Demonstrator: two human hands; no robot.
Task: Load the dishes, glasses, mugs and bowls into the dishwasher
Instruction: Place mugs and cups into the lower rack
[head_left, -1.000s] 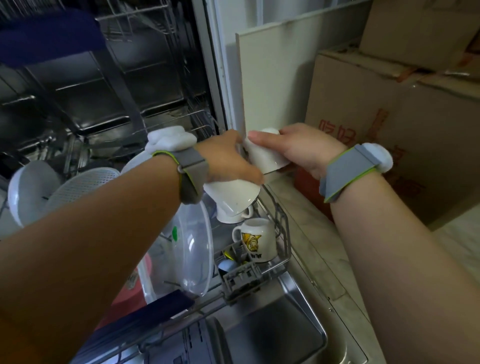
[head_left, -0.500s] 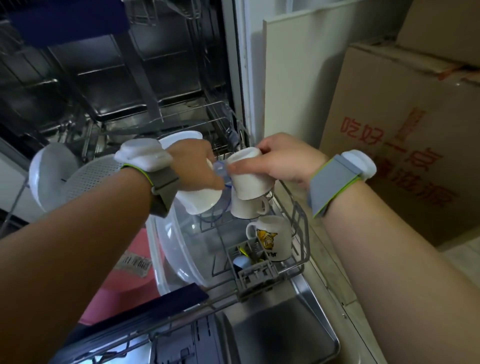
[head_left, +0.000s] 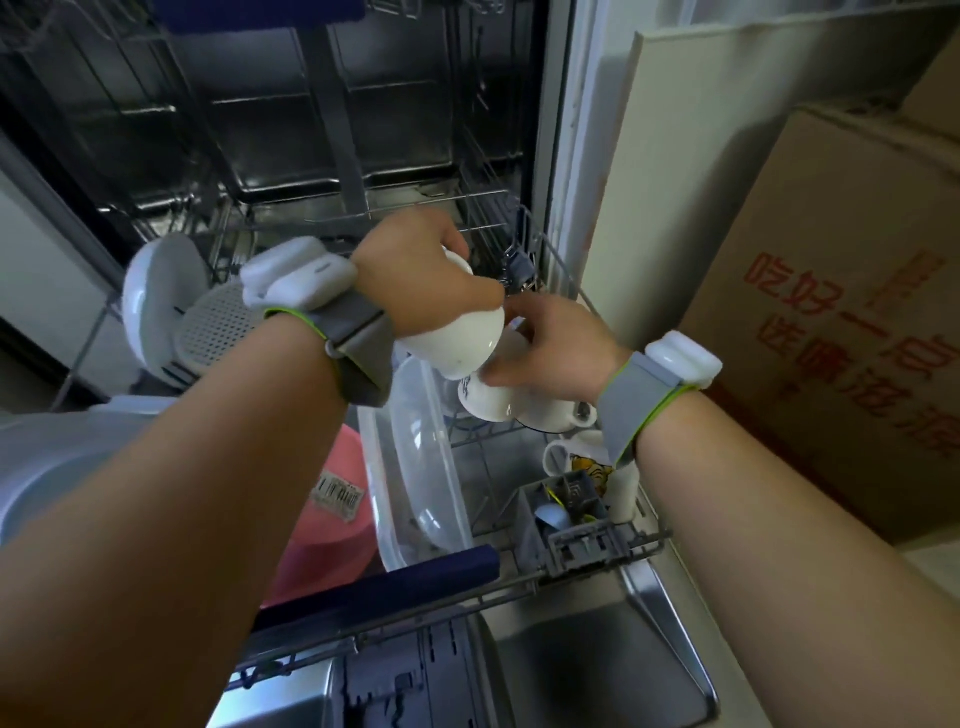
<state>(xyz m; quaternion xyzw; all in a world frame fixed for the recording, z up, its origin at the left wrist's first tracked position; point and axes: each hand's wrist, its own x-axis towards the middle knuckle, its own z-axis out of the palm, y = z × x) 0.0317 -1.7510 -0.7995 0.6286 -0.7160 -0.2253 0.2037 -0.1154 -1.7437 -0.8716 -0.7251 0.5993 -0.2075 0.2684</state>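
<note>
A person stands over the pulled-out lower rack (head_left: 558, 260) of an open dishwasher, both arms reaching in. The left hand (head_left: 421, 275) curls its fingers round a white bowl-shaped cup (head_left: 457, 338), held tilted with its rim facing down and right, above the rack. The right hand (head_left: 556, 348) wraps its fingers round a second white mug (head_left: 488, 402), tipped mouth-down and just beneath the first cup, the two nearly touching. Beside it in the rack sits another white mug (head_left: 553, 415), and nearer the viewer a mug with a tiger print (head_left: 589, 465), standing behind the grey cutlery basket (head_left: 571, 519). To the left stand a clear plastic container (head_left: 415, 457), a pink dish (head_left: 322, 540), a perforated white strainer (head_left: 218, 327) and a white plate (head_left: 150, 301). Both wrists carry grey bands with white pods. A printed cardboard box (head_left: 831, 322) stands to the right.
</note>
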